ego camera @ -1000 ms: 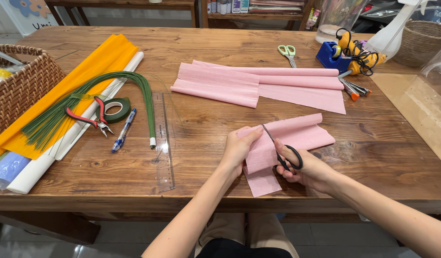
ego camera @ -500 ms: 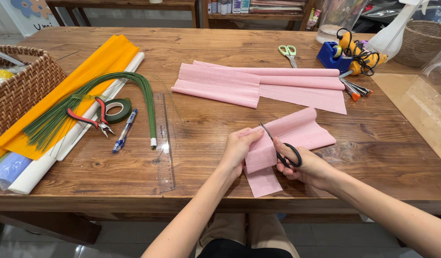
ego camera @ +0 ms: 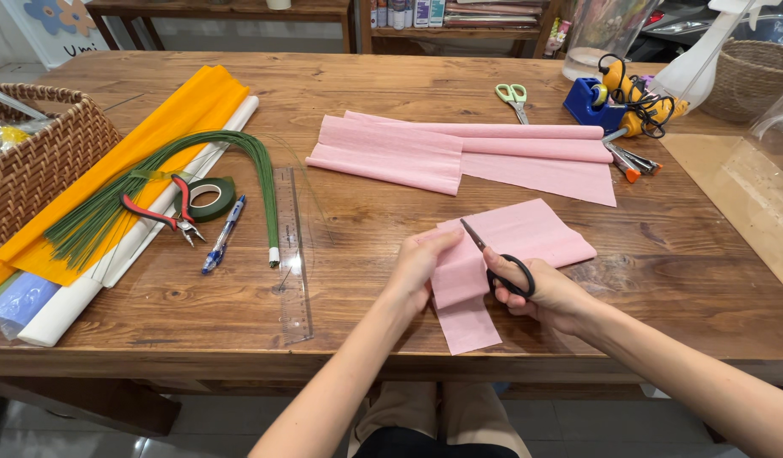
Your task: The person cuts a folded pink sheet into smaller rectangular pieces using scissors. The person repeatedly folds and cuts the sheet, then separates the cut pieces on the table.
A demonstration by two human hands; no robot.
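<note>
My left hand (ego camera: 419, 270) pinches the left edge of a folded pink crepe paper piece (ego camera: 527, 242) lying near the table's front edge. My right hand (ego camera: 551, 297) grips black-handled scissors (ego camera: 500, 263), whose blades point up-left across the paper beside my left fingers. A narrow strip of the same paper hangs down toward me between both hands. Farther back lies a larger folded pink crepe paper sheet (ego camera: 459, 153).
A clear ruler (ego camera: 291, 254), green wire stems (ego camera: 154, 191), red pliers (ego camera: 167, 212), green tape roll (ego camera: 209, 197) and blue pen (ego camera: 223, 246) lie left. Orange paper (ego camera: 141, 140) and a wicker basket (ego camera: 35, 170) sit far left. Green-handled scissors (ego camera: 513, 95) and a glue gun (ego camera: 633, 102) are behind.
The scissors have shifted slightly along the pink paper, and my hands have barely moved. Everything else on the table stays as it was.
</note>
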